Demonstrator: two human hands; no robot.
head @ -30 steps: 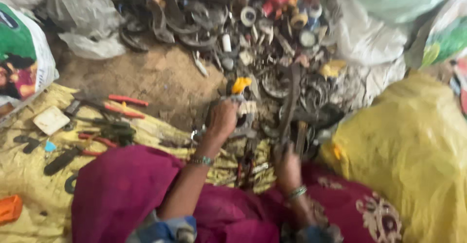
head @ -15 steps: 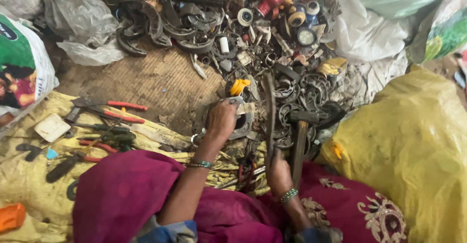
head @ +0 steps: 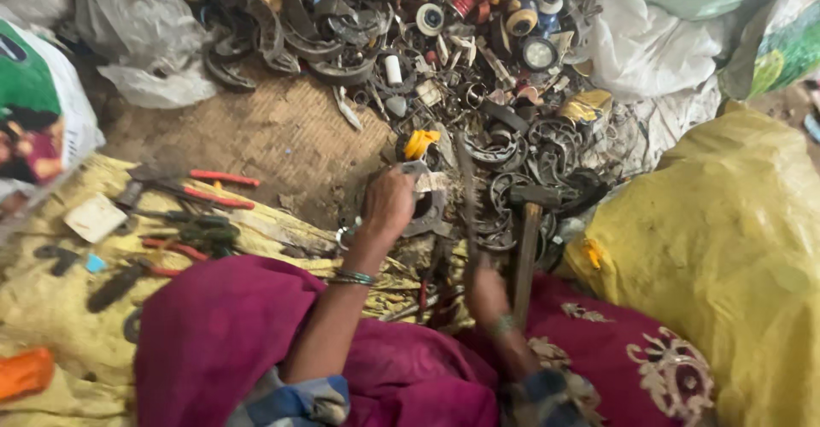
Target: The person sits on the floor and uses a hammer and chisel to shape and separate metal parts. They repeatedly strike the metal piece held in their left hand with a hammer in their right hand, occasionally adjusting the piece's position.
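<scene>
metal part (head: 424,207) in bent left hand (head: 389,205)

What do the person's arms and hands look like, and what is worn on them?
Both forearms are bare. The left hand has thin bangles at the wrist, green and silver in tone. The right hand also has a bangle at the wrist, greenish and blurred. Near each elbow a blue and grey sleeve edge shows. No rings or gloves can be made out.

Green-white printed sack (head: 34,111) far left; green printed bag (head: 781,51) top right.
</scene>
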